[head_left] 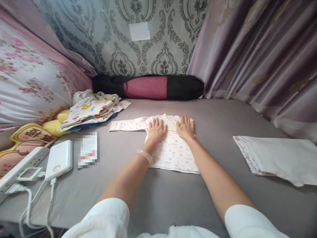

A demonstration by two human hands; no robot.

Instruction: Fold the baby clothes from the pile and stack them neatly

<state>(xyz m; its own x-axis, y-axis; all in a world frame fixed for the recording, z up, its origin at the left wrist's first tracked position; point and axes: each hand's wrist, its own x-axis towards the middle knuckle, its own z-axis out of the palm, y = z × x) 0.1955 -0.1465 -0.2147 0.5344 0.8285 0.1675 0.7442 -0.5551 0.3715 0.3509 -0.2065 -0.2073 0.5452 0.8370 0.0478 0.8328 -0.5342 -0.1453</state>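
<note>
Left hand (156,129) and right hand (185,127) — both flat, fingers spread, gripping nothing — press the small printed garment (170,150) on the grey bed sheet (213,112); its print appears floral.

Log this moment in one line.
left hand: flat on baby shirt | right hand: same | baby shirt: spread on bed

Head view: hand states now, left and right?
Left hand: open, fingers spread, pressed flat on the printed baby top, holding nothing.
Right hand: open, flat on the same top, holding nothing.
</note>
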